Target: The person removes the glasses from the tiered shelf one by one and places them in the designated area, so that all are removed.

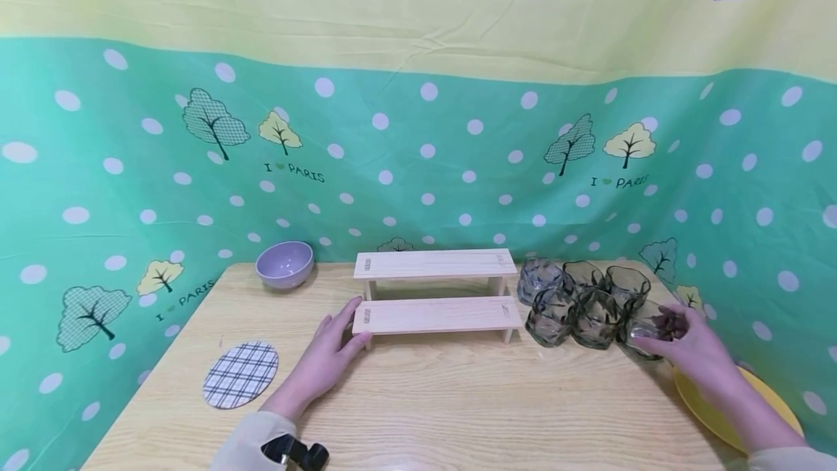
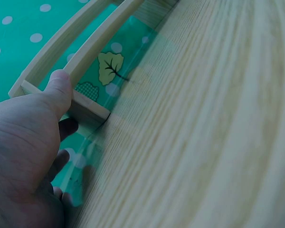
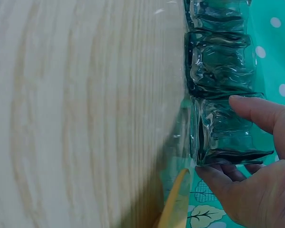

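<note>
A two-step wooden shelf point(image 1: 437, 316) stands toward the back of the table. My left hand point(image 1: 329, 355) grips the left end of its lower step, thumb point(image 2: 60, 84) on the front corner and fingers round the side. To the right are several dark, clear drinking glasses point(image 1: 596, 317) packed in two rows. My right hand point(image 1: 694, 346) holds the front-row glass at the far right point(image 3: 225, 128). In the right wrist view, its thumb point(image 3: 249, 110) lies on one side of that glass and the other fingers lie along the opposite side.
A yellow plate point(image 1: 713, 413) lies under the right forearm at the table's right edge. Back left sits a purple bowl point(image 1: 285, 265); a round plaid mat point(image 1: 240, 375) lies nearer. Polka-dot cloth point(image 1: 418, 144) hangs behind and beside the wooden table point(image 1: 458, 413).
</note>
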A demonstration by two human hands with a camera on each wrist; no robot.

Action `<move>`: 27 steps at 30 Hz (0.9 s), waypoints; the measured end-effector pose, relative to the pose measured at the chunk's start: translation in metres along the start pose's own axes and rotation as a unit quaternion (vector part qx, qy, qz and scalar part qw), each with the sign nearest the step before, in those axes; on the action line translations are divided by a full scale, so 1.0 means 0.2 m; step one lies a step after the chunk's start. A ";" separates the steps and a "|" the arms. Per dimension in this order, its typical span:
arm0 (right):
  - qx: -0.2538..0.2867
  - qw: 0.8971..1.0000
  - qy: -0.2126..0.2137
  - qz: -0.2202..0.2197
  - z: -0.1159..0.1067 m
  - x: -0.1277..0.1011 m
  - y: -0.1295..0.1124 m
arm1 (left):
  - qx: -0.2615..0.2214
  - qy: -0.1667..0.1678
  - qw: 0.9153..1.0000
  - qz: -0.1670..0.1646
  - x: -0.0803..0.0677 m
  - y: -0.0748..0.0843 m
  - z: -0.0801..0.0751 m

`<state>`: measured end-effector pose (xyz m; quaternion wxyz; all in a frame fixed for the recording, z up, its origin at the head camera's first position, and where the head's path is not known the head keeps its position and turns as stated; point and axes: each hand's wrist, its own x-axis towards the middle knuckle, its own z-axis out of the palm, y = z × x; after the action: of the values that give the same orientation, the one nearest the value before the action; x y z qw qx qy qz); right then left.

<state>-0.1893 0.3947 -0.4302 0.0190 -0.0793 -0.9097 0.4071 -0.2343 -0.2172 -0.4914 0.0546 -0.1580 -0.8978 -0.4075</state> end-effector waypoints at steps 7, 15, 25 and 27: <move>0.012 1.000 -0.009 0.013 0.01 0.04 0.04 | 0.002 -0.002 1.000 -0.008 0.00 0.01 0.00; 0.012 1.000 0.000 -0.007 0.03 0.04 0.04 | 0.000 0.001 1.000 -0.010 0.00 0.01 0.00; 0.012 1.000 0.003 -0.020 0.04 0.03 0.03 | 0.001 0.001 1.000 -0.013 0.00 0.01 0.00; 0.011 1.000 0.000 -0.020 0.03 0.04 0.03 | 0.000 0.000 1.000 -0.014 0.00 0.01 0.00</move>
<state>-0.1964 0.3954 -0.4396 0.0282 -0.0614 -0.9068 0.4162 -0.2339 -0.2167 -0.4901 0.0490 -0.1450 -0.9000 -0.4081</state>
